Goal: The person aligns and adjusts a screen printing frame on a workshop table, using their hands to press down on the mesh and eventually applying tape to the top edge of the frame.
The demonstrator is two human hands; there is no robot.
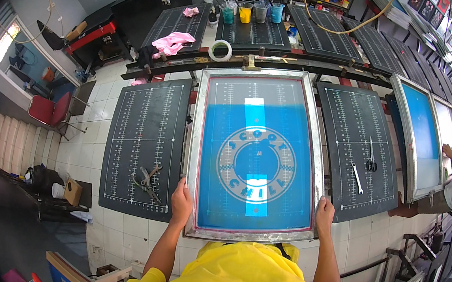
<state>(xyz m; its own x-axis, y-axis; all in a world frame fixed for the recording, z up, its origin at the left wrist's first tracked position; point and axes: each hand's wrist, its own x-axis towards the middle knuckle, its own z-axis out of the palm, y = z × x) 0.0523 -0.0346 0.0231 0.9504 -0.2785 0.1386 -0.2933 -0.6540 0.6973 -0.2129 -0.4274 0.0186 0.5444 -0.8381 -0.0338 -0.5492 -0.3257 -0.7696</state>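
A silk-screen printing frame (214, 97) lies in front of me, its mesh coated blue with a round lettered stencil in the middle. My left hand (182, 199) grips the metal rim at its lower left. On the opposite side, my right hand (325, 212) is closed around the lower right rim. Both hands' fingers are partly hidden under the frame. Through the mesh, faint ruled marks of a platen show beneath. To the left, a black platen (125, 122) carries some metal clamps (147, 181). On the right platen (334, 121) are scissors (371, 160) and a wrench (357, 178).
Beyond the frame, a rail holds a tape roll (220, 50) and pink cloth (174, 43). Ink cups, among them a yellow cup (245, 13), stand on a far platen. At right, another person's hand (450, 151) is at a second blue screen (418, 132). A red chair (53, 110) stands left.
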